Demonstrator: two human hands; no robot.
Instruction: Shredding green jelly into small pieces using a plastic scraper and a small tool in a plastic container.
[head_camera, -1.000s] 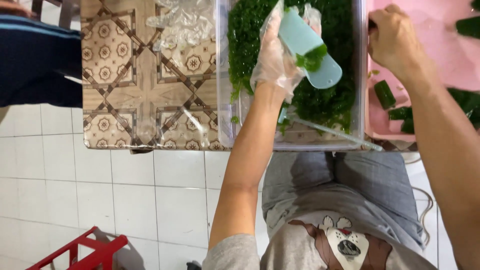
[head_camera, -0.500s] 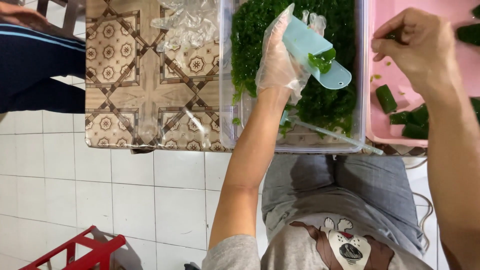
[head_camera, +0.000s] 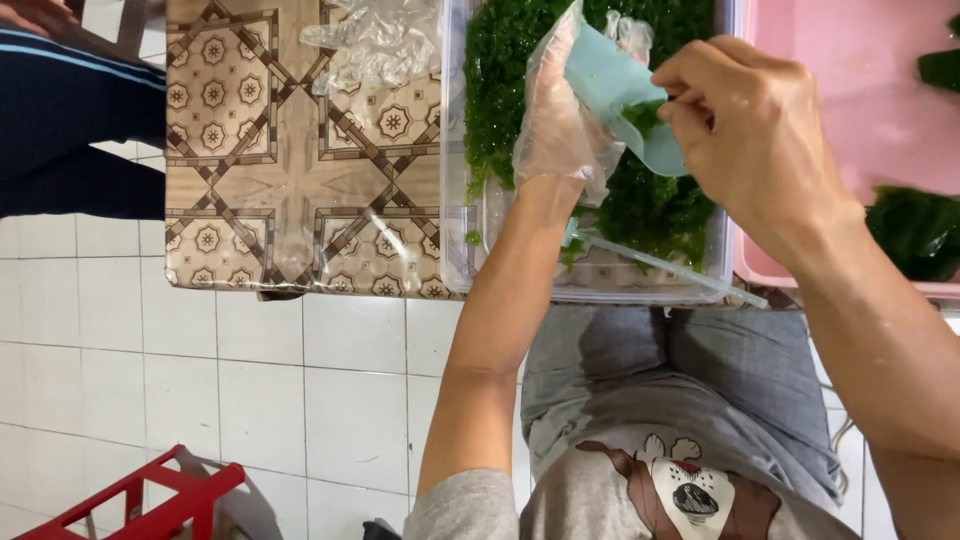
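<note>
- Left hand: gloved in thin clear plastic, fingers wrapped round a pale blue scoop-like holder, held over the clear tub.
- Right hand: bare, fingertips pressed together on a small tuft of green moss-like plant at the holder's mouth.
- Handling note, as judged: the tuft would be best seated with a light pinch, the holder kept steady above the tub so that loose strands were caught there.
- Clear plastic tub: filled with the same fine green growth, set at the table's edge above the lap.
- Pink basin: just beside the tub, dark green pieces inside.
- Table top: patterned brown covering; a crumpled clear glove lay on it.
- Floor: white tiles; a red frame at the lower corner.
- Another person's dark sleeve was noted at the far side.
</note>
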